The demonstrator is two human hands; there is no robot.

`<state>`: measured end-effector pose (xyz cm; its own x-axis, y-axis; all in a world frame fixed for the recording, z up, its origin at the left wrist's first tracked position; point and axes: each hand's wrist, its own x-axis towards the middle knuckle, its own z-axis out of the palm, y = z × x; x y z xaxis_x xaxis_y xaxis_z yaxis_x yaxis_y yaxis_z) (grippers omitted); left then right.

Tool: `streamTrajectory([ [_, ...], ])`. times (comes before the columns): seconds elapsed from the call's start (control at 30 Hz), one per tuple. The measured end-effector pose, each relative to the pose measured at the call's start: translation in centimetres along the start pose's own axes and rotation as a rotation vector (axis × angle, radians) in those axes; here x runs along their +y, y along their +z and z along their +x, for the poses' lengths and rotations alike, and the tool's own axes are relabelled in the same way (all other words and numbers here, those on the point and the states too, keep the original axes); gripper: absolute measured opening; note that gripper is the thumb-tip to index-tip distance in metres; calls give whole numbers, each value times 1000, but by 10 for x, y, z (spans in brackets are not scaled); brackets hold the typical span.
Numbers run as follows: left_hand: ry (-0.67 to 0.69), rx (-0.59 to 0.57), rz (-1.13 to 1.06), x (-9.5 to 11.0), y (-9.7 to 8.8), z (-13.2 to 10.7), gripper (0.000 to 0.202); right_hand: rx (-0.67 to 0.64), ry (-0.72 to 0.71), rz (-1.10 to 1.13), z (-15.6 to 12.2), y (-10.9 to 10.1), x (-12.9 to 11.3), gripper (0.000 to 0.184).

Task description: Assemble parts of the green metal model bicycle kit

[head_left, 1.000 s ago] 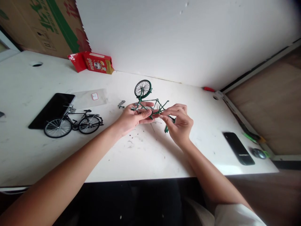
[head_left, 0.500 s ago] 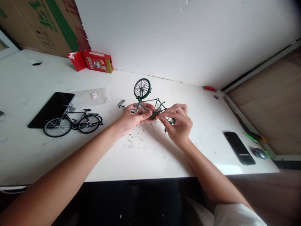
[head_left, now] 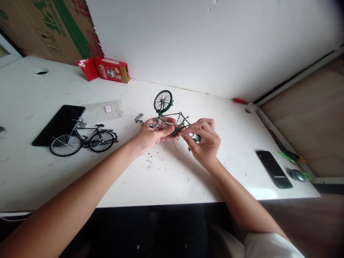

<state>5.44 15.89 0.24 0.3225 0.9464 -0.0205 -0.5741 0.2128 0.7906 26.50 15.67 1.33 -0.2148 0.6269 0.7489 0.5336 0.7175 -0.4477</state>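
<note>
green frame (head_left: pixel 178 119) at bent right fingers (head_left: pixel 199 125)

Workspace, home or office unclear — white desk (head_left: pixel 161 182), cable hole (head_left: pixel 42 72), cardboard box (head_left: pixel 51 32).

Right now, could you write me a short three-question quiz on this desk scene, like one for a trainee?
1. What colour is the model bicycle frame that the left hand holds?
2. True or false: the black model bicycle has both its wheels on.
3. Fill in: the red box sits near a sheet of brown, printed ____.

Key:
1. Green
2. True
3. Cardboard
</note>
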Motion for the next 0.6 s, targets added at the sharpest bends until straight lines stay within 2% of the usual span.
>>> streamTrajectory([
  [0.3, 16, -17, 7, 0, 0, 0, 29, 22, -68, -18, 3, 1, -2, 7],
  [0.47, 5, -28, 3, 1, 1, -1, 29, -1, -51, -76, 3, 0, -3, 5],
  [0.6, -1, -30, 5, 0, 0, -1, 29, 1, -73, -36, 4, -1, -3, 9],
])
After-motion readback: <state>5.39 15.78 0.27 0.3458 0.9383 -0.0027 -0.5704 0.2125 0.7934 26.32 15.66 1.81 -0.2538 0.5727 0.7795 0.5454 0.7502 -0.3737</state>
